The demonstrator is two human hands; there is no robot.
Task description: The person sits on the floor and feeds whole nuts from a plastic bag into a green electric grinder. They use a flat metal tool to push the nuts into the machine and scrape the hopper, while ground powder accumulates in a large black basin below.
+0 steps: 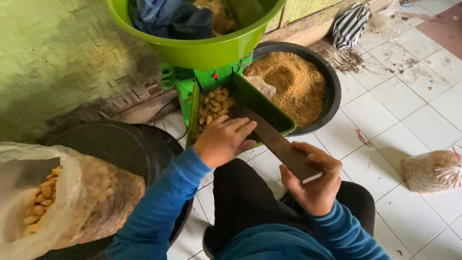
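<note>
While I look down from the head camera, my left hand (224,139) lies flat, fingers loosely bent and holding nothing, at the near end of the green feed tray (269,110), touching the pale yellow pieces (215,103) that sit in it. My right hand (313,180) is closed around a dark flat board (281,144) that slopes down into the tray. I think it is better to push the pieces with the board slowly, and keep my fingers behind its edge.
</note>
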